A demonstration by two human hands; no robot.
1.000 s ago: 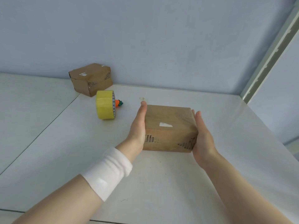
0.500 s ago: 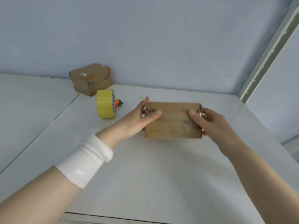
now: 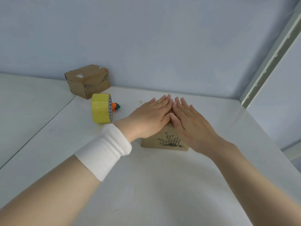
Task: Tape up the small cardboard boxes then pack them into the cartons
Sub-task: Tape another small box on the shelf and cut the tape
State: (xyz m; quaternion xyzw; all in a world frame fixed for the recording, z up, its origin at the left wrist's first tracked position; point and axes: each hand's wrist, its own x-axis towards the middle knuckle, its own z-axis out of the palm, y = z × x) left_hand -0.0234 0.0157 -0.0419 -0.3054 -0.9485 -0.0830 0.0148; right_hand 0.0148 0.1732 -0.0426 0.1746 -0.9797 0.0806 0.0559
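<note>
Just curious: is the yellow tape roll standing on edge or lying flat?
On edge: the tape roll rests on its curved band, its round printed side upright.

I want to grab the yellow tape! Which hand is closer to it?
Left. The left hand lies flat on the small cardboard box, with the yellow tape roll off to its left. The right hand presses the same box beside it, farther from the tape.
</note>
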